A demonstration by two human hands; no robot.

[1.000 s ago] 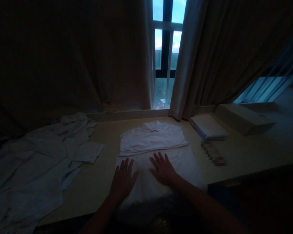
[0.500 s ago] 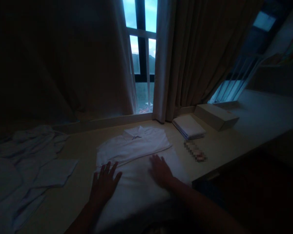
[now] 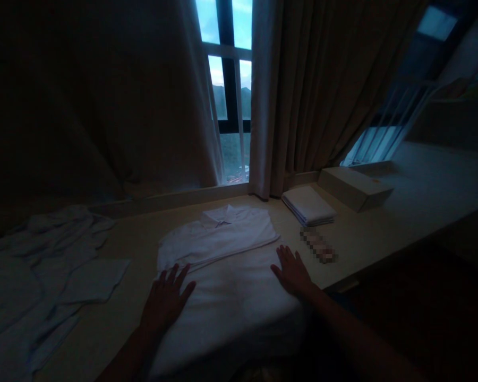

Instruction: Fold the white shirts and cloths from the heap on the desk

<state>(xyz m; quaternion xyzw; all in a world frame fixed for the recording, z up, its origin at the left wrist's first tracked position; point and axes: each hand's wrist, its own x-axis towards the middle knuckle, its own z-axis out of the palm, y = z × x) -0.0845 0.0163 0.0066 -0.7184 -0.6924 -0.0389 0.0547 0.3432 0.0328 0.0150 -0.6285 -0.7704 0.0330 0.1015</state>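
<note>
A white collared shirt (image 3: 231,286) lies spread on the table in front of me, its collar toward the window. A folded layer of it crosses the upper part, and the lower end reaches the near edge. My left hand (image 3: 165,297) rests flat on the shirt's left side, fingers spread, with the fingertips at the edge of the folded layer. My right hand (image 3: 292,270) lies on the shirt's right edge, fingers stretched out and thumb apart. Neither hand grips anything.
On the left lies a loose heap of pale clothes (image 3: 59,249). A folded stack of white cloth (image 3: 308,204) sits at the back right, beside a pale box (image 3: 354,187). Nearer is a small pixelated item (image 3: 318,245). Curtains (image 3: 302,95) hang behind the table.
My right hand has slid right across the shirt, from its middle to its right edge. My left hand has hardly moved. The cloth under the right hand looks smoother.
</note>
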